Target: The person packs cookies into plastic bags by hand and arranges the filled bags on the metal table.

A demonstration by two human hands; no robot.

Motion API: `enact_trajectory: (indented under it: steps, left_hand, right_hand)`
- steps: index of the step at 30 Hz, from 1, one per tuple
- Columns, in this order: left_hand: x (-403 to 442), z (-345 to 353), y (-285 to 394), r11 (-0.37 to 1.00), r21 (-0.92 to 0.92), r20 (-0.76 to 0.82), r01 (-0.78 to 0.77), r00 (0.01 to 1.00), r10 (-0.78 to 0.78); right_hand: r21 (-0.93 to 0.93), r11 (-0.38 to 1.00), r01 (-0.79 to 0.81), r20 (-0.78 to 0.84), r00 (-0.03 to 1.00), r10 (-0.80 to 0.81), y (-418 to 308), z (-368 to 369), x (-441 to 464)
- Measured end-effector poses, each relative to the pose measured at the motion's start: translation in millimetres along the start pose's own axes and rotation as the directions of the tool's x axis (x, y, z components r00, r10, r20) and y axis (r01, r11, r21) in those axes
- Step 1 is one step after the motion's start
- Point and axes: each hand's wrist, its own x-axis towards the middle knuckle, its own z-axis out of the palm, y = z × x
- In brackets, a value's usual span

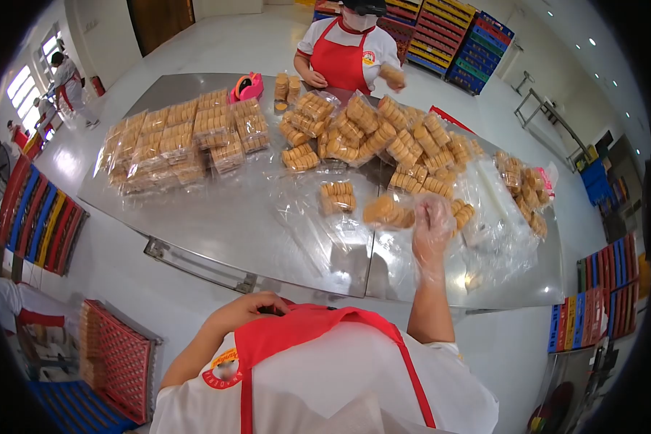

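Toward the counter's (224, 231) front edge, the right hand (433, 226) pinches a clear bag (401, 217) of biscuits (380, 210); the left hand (262, 307) touches the apron (271, 335), grip unclear.

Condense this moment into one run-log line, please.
Right hand: clear-gloved, holding biscuit pack | left hand: by red apron | metal table: stacked packs left, heaped packs centre | co-worker: across table
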Motion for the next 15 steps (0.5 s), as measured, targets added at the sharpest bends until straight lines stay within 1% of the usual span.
enact_trajectory:
  steps: [2,3,5,7,8,11,13,14,15]
  left_hand:
    - [2.2,-2.4,12.8,0.992,0.125,0.036,0.034,0.999,-0.039]
    - [7.6,-3.5,17.8,0.974,0.219,0.059,0.063,0.995,-0.078]
    - [20.7,-2.7,28.7,0.906,0.408,0.097,0.108,0.982,-0.161]
    - [36.2,5.4,32.7,0.839,0.544,0.115,-0.026,0.992,-0.044]
    - [43.2,7.6,30.8,0.792,0.603,0.135,-0.096,0.991,0.017]
    - [56.5,8.0,5.9,0.696,0.692,0.202,-0.190,0.977,0.066]
    - [52.8,10.3,15.7,0.710,0.701,0.203,-0.068,0.973,-0.107]
    - [52.4,8.9,21.5,0.703,0.711,0.201,-0.010,0.961,-0.190]
    - [52.4,5.0,22.9,0.735,0.678,0.195,0.028,0.957,-0.217]
  right_hand:
    - [0.038,0.996,-0.084,0.015,0.996,0.083,-3.5,-11.0,-20.7]
    - [0.067,0.990,-0.127,0.033,0.992,0.125,-5.3,-15.6,-31.5]
    - [0.130,0.972,-0.196,0.089,0.979,0.185,-11.1,-23.8,-45.6]
    - [0.196,0.949,-0.247,0.164,0.962,0.217,-22.7,-34.4,-51.7]
    - [0.193,0.956,-0.220,0.138,0.971,0.195,-25.6,-36.8,-54.2]
    - [0.164,0.978,-0.129,0.078,0.990,0.118,-34.4,-44.1,-58.4]
    - [0.136,0.989,-0.055,0.074,0.996,0.045,-41.4,-51.1,-59.4]
    - [0.135,0.988,-0.071,0.082,0.995,0.061,-42.9,-54.0,-61.7]
    - [0.133,0.987,-0.084,0.084,0.994,0.073,-43.4,-56.4,-62.6]
